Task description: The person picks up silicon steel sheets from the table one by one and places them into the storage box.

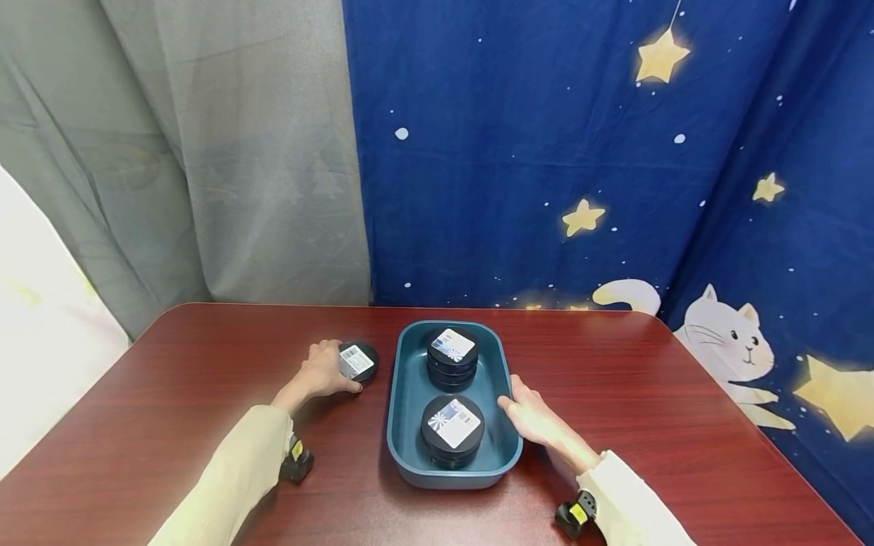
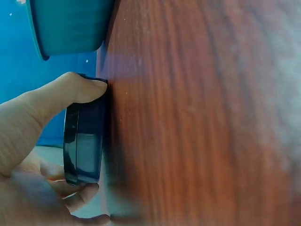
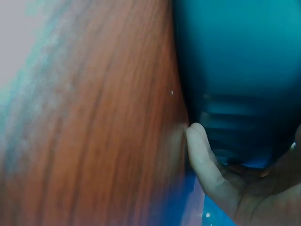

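My left hand point(image 1: 323, 373) grips a flat round black container point(image 1: 359, 362) with a white barcode label, left of the blue tray point(image 1: 396, 425). In the left wrist view, the thumb and fingers point(image 2: 81, 197) span the sides of the black container point(image 2: 87, 141), close to the table. My right hand point(image 1: 531, 414) holds the tray's right wall, its thumb at the rim and fingers along the outside. The right wrist view shows the fingers point(image 3: 202, 155) against the tray's outer side point(image 3: 244, 61). Inside the tray stand a back stack point(image 1: 454, 356) and a front stack point(image 1: 452, 428) of similar labelled containers.
A glossy reddish-brown wooden table point(image 1: 205, 371) carries everything. Behind it hang a grey curtain point(image 1: 266, 152) and a blue curtain point(image 1: 492, 152) with stars and a white cat. Both wrists wear small black cameras.
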`<state>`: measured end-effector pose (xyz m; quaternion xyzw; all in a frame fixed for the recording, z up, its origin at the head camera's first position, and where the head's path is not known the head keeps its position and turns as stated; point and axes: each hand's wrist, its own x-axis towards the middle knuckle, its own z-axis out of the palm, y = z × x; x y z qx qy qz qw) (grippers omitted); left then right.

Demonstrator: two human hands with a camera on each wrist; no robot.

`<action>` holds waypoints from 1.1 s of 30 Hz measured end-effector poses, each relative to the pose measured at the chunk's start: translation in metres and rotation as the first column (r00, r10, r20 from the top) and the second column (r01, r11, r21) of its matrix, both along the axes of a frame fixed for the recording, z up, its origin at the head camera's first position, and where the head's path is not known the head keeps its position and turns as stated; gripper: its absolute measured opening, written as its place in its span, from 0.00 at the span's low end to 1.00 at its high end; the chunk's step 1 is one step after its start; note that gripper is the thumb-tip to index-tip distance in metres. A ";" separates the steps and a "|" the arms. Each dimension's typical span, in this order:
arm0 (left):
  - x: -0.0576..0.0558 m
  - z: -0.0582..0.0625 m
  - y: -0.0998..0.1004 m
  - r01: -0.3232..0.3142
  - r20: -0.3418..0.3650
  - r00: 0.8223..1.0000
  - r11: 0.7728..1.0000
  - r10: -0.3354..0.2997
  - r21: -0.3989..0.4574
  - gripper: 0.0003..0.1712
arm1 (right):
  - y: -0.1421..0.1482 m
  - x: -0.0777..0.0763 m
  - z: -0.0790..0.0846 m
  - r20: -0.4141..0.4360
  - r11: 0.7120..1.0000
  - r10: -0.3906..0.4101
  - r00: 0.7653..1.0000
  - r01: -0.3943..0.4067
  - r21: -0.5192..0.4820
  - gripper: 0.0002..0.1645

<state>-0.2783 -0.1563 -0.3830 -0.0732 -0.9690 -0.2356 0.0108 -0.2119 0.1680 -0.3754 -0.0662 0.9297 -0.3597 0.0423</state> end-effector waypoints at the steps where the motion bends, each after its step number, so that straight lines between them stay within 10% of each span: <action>1: 0.001 0.000 -0.001 0.006 -0.015 1.000 1.000 -0.006 0.011 0.49 | 0.000 0.000 0.000 0.000 1.000 0.000 1.000 0.000 0.000 0.19; 33: 0.019 0.009 -0.009 0.052 -0.170 0.985 0.952 0.000 0.300 0.48 | 0.000 0.000 0.001 0.001 1.000 0.005 1.000 -0.005 -0.006 0.20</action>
